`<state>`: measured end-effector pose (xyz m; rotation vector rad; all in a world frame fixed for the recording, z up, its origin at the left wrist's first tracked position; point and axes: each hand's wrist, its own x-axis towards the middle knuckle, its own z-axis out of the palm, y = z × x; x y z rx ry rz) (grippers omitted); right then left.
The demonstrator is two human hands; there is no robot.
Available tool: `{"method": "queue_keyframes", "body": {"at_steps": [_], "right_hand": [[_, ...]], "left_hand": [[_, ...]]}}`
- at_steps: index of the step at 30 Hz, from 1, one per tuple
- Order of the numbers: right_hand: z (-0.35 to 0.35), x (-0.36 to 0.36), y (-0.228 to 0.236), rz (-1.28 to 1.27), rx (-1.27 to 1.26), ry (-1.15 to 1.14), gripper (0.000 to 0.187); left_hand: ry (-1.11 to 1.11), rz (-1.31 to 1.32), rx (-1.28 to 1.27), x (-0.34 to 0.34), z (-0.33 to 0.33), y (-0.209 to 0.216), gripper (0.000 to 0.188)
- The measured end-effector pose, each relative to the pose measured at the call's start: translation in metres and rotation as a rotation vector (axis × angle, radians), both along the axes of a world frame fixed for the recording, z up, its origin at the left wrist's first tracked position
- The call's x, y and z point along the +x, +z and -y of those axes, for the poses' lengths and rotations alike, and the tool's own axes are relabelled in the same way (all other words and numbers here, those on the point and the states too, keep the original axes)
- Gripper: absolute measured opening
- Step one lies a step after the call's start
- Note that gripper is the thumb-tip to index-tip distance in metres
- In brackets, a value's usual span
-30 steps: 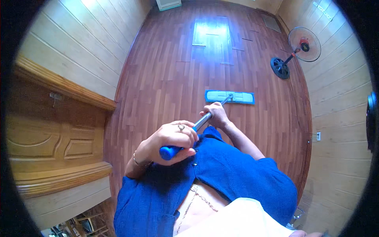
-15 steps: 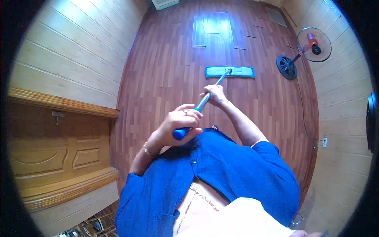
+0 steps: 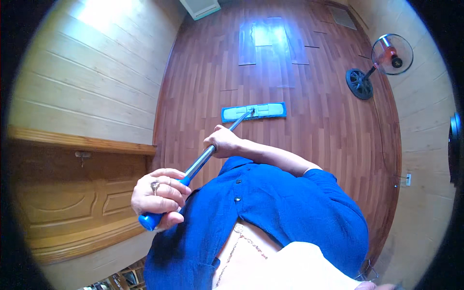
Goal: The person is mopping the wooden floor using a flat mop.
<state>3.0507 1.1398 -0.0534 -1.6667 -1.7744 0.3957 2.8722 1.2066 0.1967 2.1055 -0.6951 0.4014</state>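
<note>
A flat mop with a light blue rectangular head (image 3: 270, 110) lies flat on the wooden floor ahead of me. Its metal pole (image 3: 199, 163) slants from the head back toward my left side. My left hand (image 3: 162, 195) is wrapped round the blue grip near the pole's end, a ring on one finger; the rounded blue end cap (image 3: 149, 222) sticks out below it. Farther along the pole, my right hand (image 3: 224, 141) is closed round the bare metal, its forearm reaching across my front.
A standing fan (image 3: 389, 57) on a round black base is at the right wall, its cord running along the floor. To the left is a brown wooden door (image 3: 72, 193). A white box-like object (image 3: 200, 8) sits at the far left. Floor planks (image 3: 338, 121) show seams.
The mop head has come nearer and shifted left. Both hands have moved left with the pole, my left hand farthest, so the pole slants more.
</note>
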Motion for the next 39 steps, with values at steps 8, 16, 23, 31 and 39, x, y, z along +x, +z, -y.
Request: {"method": "queue_keyframes", "body": {"at_steps": [8,16,23,31,39], "right_hand": [[-0.03,0.038,-0.05,0.032,-0.05,-0.206,0.002],[-0.085,0.178,0.016,0.031,-0.022,-0.436,0.024],[-0.124,0.293,0.03,0.046,-0.062,-0.581,0.025],[-0.142,0.341,0.018,0.038,-0.021,-0.645,0.024],[-0.138,0.33,0.051,0.03,0.043,-0.689,0.03]], "left_hand": [[0.082,0.006,-0.014,0.028,-0.025,-0.063,0.028],[-0.007,-0.089,0.136,0.166,-0.1,0.015,0.023],[-0.084,-0.13,0.062,0.276,-0.174,0.024,0.02],[-0.304,-0.182,0.062,0.358,-0.233,0.008,0.022],[-0.478,-0.138,-0.016,0.377,-0.259,0.038,0.026]]}}
